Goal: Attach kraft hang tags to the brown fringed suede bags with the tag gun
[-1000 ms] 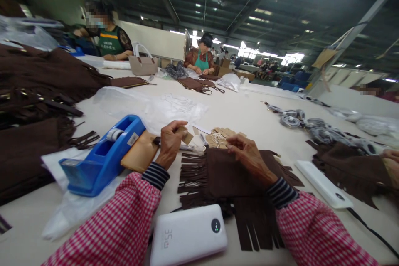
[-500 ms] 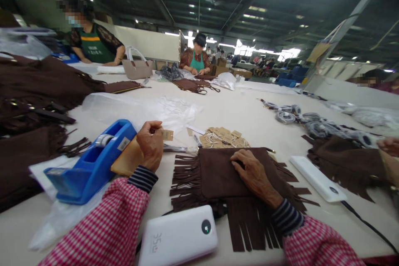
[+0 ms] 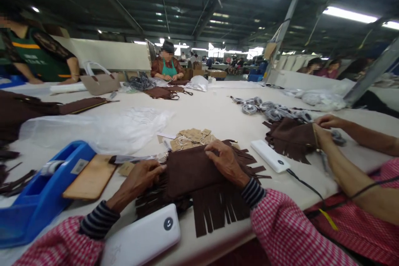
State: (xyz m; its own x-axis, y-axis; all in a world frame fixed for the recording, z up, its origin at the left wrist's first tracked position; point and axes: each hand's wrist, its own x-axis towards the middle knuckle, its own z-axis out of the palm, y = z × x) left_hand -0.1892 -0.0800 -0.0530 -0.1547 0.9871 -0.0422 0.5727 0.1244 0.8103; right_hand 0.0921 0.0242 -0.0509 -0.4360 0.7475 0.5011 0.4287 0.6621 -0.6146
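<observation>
A dark brown fringed bag [image 3: 190, 170] lies flat on the table before me, its fringes hanging at the sides and front. My left hand [image 3: 141, 178] reaches over the left fringe, thumb and fingers closed at the bag's left edge. On the upper right of the bag rests my right hand [image 3: 226, 162], fingers bent and slightly apart, palm down. A kraft paper tag [image 3: 126, 169] lies just behind my left hand. Beyond the bag's top edge is a pile of similar tags [image 3: 191, 138] with white strings.
To the left stand a blue tape dispenser [image 3: 40, 191] and a flat tan phone-like object [image 3: 90, 178]. White power banks [image 3: 143, 237] lie in front and right. A co-worker's hands [image 3: 324, 131] hold another brown fringed bag [image 3: 291, 137]. Clear plastic bags [image 3: 93, 129] spread behind.
My left hand has come down from beside the tape dispenser to the bag's left edge. My right hand stays on the bag. The view has turned right, showing more of the co-worker's arms.
</observation>
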